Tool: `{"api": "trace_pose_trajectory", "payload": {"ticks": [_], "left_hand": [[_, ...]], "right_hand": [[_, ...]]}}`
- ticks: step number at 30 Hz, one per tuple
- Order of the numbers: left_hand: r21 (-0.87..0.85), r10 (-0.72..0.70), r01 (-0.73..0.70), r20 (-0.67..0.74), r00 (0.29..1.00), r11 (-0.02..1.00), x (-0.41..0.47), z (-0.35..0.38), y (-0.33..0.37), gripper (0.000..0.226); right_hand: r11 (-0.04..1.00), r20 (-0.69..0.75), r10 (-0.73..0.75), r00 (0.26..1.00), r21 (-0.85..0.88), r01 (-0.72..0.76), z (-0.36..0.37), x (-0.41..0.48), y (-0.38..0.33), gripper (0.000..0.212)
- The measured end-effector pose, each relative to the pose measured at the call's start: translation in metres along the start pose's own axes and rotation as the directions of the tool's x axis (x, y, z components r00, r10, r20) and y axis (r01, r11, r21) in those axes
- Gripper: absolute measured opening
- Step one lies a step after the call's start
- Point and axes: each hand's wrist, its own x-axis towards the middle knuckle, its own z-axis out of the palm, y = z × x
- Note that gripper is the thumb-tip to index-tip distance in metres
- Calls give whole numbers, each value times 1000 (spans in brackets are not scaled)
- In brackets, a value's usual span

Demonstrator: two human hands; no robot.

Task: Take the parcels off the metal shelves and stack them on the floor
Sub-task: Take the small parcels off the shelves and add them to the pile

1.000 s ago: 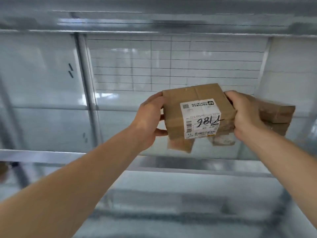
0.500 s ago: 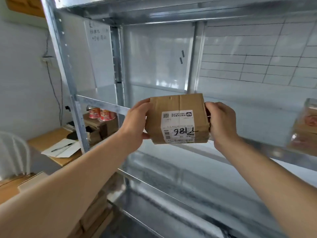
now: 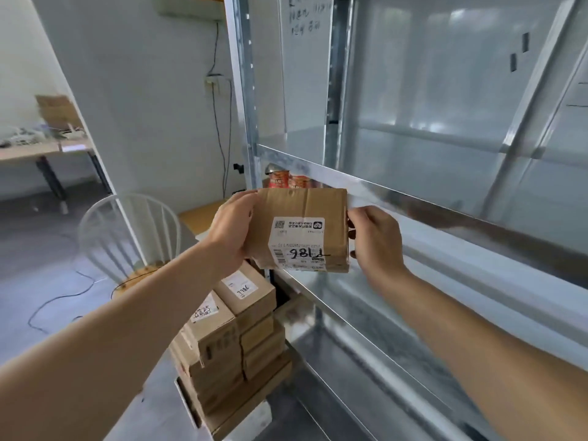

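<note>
Far left: bench (image 3: pixel 31 152) with clutter, then a white chair (image 3: pixel 127 237). Stack of parcels (image 3: pixel 229 342) on the floor (image 3: pixel 38 268) beside the metal shelves (image 3: pixel 397 198). Up front, brown parcel (image 3: pixel 302 230) with a label marked 7186, held in the air just off the shelf edge. Left hand (image 3: pixel 234 230) grip clamped on its left side, right hand (image 3: pixel 375 240) grip pressing the right edge, fingers curled
</note>
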Motion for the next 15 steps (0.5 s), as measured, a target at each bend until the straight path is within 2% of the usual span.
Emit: {"api": "trace_pose_trajectory", "payload": {"ticks": [3, 7, 11, 13, 15], "left_hand": [[39, -51, 52, -26, 998, 998, 28, -24, -11, 25], [149, -111, 110, 1, 994, 983, 75, -53, -21, 27], [306, -239, 195, 116, 964, 932, 135, -84, -29, 17], [387, -289, 213, 149, 946, 897, 171, -101, -36, 6], [436, -331, 237, 153, 931, 868, 205, -114, -45, 8]], "right_hand": [[999, 54, 34, 998, 12, -35, 38, 9, 18, 31], [997, 132, 46, 990, -61, -38, 86, 24, 36, 45], [987, 204, 113, 972, -139, -85, 147, 51, 59, 28], [974, 222, 186, 957, -173, -149, 181, 66, 74, 27], [961, 218, 258, 941, -164, -225, 208, 78, 87, 29]]}}
